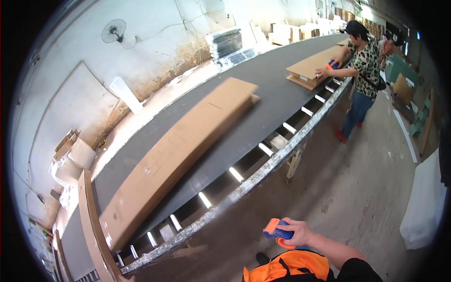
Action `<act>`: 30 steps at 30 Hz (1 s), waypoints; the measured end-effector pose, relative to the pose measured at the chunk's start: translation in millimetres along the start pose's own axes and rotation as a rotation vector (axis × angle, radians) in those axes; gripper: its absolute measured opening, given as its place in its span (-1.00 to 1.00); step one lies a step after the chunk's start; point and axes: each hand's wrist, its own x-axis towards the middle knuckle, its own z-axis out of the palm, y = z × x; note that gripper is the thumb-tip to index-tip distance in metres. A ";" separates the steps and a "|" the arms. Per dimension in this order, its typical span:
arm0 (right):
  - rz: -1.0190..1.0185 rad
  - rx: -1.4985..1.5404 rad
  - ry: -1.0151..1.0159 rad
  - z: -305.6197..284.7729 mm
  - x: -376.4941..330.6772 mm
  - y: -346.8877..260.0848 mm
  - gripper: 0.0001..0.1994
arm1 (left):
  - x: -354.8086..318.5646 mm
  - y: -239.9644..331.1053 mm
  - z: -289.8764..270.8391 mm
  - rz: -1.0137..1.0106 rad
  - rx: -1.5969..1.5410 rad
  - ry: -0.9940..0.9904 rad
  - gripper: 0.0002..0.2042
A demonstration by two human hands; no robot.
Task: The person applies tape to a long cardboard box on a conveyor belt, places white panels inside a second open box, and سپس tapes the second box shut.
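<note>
My right hand [300, 233] is closed around a blue and orange tape dispenser [277, 229], held in front of my body beside the conveyor. Of my left hand [129, 278], only a small sliver shows at the lower edge, by the end of an upright cardboard piece [90, 221]; its fingers are mostly hidden. A long closed cardboard box [181, 141] lies lengthwise on the dark conveyor belt [275, 101], its near end close to that cardboard piece.
A co-worker [364, 70] stands farther along the belt, hands on another flat carton [312, 66], with a similar tape dispenser [332, 65]. The metal conveyor rail [256, 181] with rollers runs between me and the belt. White wrapped material [425, 202] stands on the right.
</note>
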 end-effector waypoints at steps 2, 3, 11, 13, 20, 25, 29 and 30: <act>0.004 -0.093 0.044 -14.4 8.8 -13.0 -0.51 | -38.7 158.0 -32.6 0.068 -0.188 -0.089 -0.05; -0.086 -0.068 0.045 -5.6 29.8 -27.8 -0.50 | -1.7 99.6 18.8 0.299 -0.334 0.373 -0.15; -0.151 0.171 0.156 -57.1 194.1 -4.9 -0.24 | -81.3 469.6 -1.3 0.594 -0.724 0.006 -0.15; -0.153 0.223 0.188 -59.3 259.1 8.7 -0.22 | -99.9 540.9 -20.4 0.630 -0.770 0.017 -0.18; -0.163 0.517 -0.077 9.1 495.4 53.6 -0.39 | -144.0 699.8 -22.4 0.509 -1.042 0.211 -0.40; -0.134 -0.301 -0.058 20.7 550.3 70.9 -0.41 | -223.4 728.4 -51.7 1.456 -1.013 0.280 -0.65; -0.035 -0.827 0.166 -95.5 548.1 151.1 -0.40 | -244.8 784.2 -31.2 1.527 -0.873 0.054 -0.61; 0.080 -0.763 -0.025 -109.1 543.3 162.2 -0.41 | -248.2 795.5 -23.5 1.415 -0.847 0.083 -0.57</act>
